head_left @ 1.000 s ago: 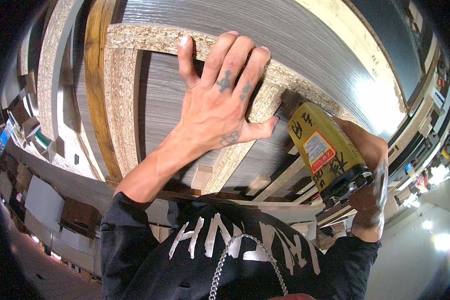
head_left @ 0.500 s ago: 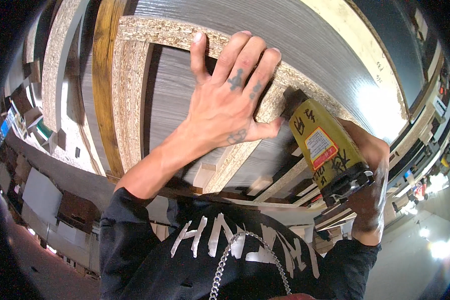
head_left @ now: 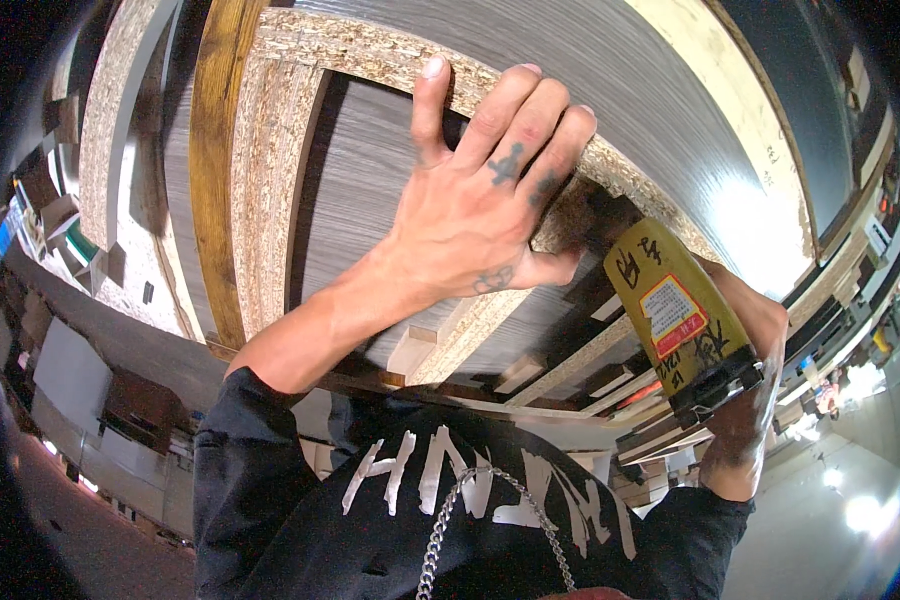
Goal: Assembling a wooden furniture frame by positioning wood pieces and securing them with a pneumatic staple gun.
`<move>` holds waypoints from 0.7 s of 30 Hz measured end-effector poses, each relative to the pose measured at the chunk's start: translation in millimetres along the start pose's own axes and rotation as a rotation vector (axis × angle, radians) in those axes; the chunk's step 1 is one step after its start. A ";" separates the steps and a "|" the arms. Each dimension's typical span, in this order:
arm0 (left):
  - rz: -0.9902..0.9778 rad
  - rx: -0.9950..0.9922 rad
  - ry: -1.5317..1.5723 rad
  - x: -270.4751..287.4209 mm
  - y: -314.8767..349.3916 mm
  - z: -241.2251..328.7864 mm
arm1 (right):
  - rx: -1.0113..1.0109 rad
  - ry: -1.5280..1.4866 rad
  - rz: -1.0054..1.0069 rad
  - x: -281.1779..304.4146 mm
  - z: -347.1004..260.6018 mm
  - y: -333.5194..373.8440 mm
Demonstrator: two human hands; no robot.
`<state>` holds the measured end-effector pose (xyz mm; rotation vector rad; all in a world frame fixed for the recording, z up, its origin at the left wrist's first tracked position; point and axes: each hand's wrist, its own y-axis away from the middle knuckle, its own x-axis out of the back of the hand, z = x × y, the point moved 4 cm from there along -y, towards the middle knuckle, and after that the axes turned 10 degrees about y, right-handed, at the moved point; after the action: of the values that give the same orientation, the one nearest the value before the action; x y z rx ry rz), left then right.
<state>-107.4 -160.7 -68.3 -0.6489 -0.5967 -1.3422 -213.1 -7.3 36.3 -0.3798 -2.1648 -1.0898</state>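
My left hand (head_left: 485,215) lies over a particleboard rail (head_left: 365,42), its fingers hooked over the far edge and its thumb held out beside a particleboard crosspiece (head_left: 475,335). In my right hand (head_left: 755,310) is a nail gun (head_left: 665,285) with a yellow-green body and black ends, seen from above. The gun's body hides most of those fingers, so I cannot see the trigger. Its dark nose is close to the rail, just right of my left thumb; whether it touches the wood I cannot tell.
Grey wood-grain panels (head_left: 360,150) lie under and beyond the frame. A brown wooden strip (head_left: 218,150) runs along the left, next to a particleboard upright (head_left: 260,200). A pale-edged board (head_left: 740,100) curves along the far right. Several further crosspieces (head_left: 570,365) extend at the lower right.
The view has shifted a little. My left hand sits slightly farther right along the rail. The nail gun has moved right and a bit nearer to me, away from my left thumb.
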 end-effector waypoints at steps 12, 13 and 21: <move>0.031 -0.001 0.044 -1.6 0.8 0.4 | 0.132 -0.075 -0.015 1.8 -0.8 2.8; 0.022 -0.005 0.024 -0.9 0.0 0.3 | 0.108 -0.053 -0.005 3.3 -3.9 1.5; 0.027 -0.016 0.034 -2.0 0.7 1.0 | 0.161 0.064 0.102 9.2 -20.9 4.2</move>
<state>-107.0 -158.6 -69.1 -0.6439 -0.5479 -1.3312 -208.4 -21.6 53.8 -0.3722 -2.1347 -0.8546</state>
